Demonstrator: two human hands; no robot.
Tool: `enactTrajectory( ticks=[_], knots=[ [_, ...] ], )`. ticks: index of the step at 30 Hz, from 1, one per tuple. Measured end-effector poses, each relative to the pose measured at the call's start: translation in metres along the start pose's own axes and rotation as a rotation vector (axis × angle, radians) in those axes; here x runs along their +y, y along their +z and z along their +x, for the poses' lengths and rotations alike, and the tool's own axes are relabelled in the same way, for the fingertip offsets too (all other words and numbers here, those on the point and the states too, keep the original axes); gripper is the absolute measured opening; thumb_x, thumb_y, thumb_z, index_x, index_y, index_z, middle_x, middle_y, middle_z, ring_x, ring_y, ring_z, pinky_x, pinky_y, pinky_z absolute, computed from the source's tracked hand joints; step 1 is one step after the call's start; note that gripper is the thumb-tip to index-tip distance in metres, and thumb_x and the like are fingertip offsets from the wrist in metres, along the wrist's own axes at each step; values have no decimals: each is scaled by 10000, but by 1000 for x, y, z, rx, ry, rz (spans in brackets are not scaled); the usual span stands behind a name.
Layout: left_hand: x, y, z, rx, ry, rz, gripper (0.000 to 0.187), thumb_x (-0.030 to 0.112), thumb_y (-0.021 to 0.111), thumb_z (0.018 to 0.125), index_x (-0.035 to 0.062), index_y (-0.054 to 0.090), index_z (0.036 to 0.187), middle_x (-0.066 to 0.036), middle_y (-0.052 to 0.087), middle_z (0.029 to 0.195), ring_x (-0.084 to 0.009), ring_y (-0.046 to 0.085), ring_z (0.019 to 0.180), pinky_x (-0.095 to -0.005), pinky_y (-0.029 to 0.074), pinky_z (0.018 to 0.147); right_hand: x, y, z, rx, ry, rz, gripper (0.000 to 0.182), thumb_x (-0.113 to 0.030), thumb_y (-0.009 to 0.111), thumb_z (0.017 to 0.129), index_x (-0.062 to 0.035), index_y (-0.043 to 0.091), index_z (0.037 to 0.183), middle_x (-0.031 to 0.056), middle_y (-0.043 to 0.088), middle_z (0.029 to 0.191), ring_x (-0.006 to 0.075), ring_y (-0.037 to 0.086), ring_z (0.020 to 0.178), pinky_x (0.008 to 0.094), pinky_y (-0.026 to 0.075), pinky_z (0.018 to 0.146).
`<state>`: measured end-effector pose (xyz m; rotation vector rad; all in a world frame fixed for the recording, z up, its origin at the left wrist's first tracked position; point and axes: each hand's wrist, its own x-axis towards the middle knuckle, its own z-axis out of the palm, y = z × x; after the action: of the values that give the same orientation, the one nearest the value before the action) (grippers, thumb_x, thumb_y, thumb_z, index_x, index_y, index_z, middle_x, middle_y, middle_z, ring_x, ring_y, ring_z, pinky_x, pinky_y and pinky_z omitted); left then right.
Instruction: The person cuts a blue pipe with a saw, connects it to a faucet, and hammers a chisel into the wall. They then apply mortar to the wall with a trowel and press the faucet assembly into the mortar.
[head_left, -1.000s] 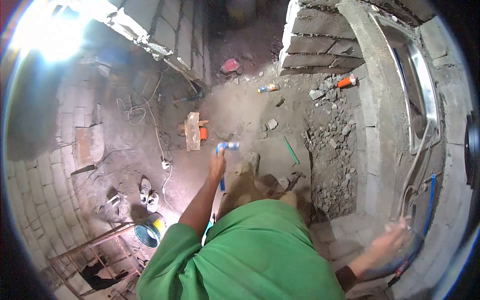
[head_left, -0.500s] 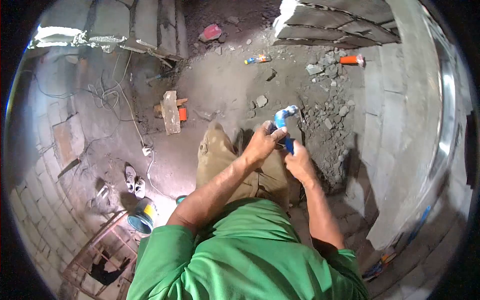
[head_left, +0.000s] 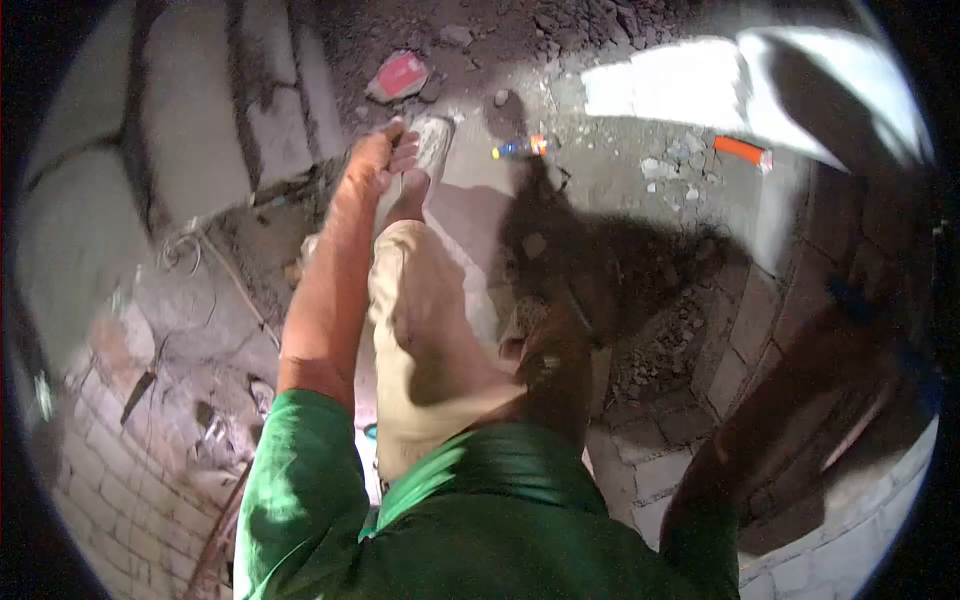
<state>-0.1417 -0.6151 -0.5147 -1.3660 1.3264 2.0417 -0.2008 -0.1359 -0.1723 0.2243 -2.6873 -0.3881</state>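
My left hand (head_left: 385, 155) is raised beside the block wall, above my shoe (head_left: 433, 145). Its fingers are loosely curled and a little apart, with nothing visible in them. Over at the far right my right hand (head_left: 880, 325) is dark and blurred, its fingers hard to make out. It appears closed round a blue object (head_left: 852, 299), and more blue shows lower down, near the right edge of the view. The object's shape is unclear.
Block walls stand at the left (head_left: 190, 110) and right (head_left: 755, 320). On the dirt floor lie a pink-and-white piece (head_left: 400, 75), a small blue-and-orange item (head_left: 520, 148), an orange tube (head_left: 740, 151) and rubble (head_left: 665, 345). A cable (head_left: 240, 285) runs at the left.
My hands have moved apart, the left forward and left, the right far to the right. The blue pieces have left the middle. The view has shifted and one leg is stretched further forward.
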Motion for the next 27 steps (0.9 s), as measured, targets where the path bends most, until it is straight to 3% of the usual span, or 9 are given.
enactTrajectory(
  ticks=[3,4,6,8,11,13,15,17,27],
  knots=[
    [43,-51,182,39,-30,253,373,339,618,895,10,657,1065,-125,696,947,-217,647,836,-383,537,662,-33,58,41,-36,-27,-52,481,-336,549,972,-6,517,1321,123,567,1353,268,562,1210,401,454,1019],
    [76,-57,214,166,59,704,416,382,615,880,-15,675,993,-173,699,943,-273,671,877,-409,539,700,-51,71,53,-56,-30,-64,482,-334,552,970,-5,516,1321,123,567,1354,268,560,1211,400,453,1020],
    [127,-66,260,326,327,980,493,443,595,878,-21,674,1022,-224,686,1014,-354,665,974,-446,536,785,-84,103,79,-107,-32,-85,484,-331,559,966,-4,516,1321,123,566,1354,267,557,1215,400,449,1023],
    [159,-126,346,135,807,1856,513,476,532,912,10,678,1068,-253,661,1086,-404,631,1045,-475,515,874,-82,123,81,-171,-15,-85,486,-327,565,962,-3,515,1321,123,566,1354,266,554,1219,400,446,1026],
    [214,-129,401,361,560,1553,493,475,484,934,56,680,1105,-241,653,1113,-409,624,1053,-495,494,919,-93,154,86,-262,30,-105,490,-322,575,956,-1,514,1321,124,566,1355,264,549,1224,399,441,1031],
    [250,-139,413,125,662,1944,459,451,462,949,83,678,1118,-225,647,1139,-407,621,1054,-503,492,921,-103,175,79,-310,74,-103,493,-319,582,952,1,513,1321,124,566,1355,263,546,1228,399,438,1034],
    [261,-154,457,72,746,1971,448,433,494,939,78,652,1163,-203,656,1136,-385,630,1042,-497,498,914,-111,179,69,-360,116,-129,496,-316,588,949,2,513,1321,124,566,1355,262,543,1232,399,434,1037],
    [283,-138,455,-217,703,2044,395,374,497,953,91,637,1190,-199,661,1127,-389,616,1064,-513,498,914,-108,173,64,-412,150,-181,498,-312,595,945,3,512,1322,124,566,1355,261,540,1235,398,431,1040],
    [274,-210,612,-377,636,2159,372,355,492,969,130,606,1242,-189,628,1179,-400,593,1091,-526,491,924,-88,111,59,-551,285,-453,515,-296,628,925,10,509,1322,125,566,1357,256,524,1254,397,415,1056]
  ],
)
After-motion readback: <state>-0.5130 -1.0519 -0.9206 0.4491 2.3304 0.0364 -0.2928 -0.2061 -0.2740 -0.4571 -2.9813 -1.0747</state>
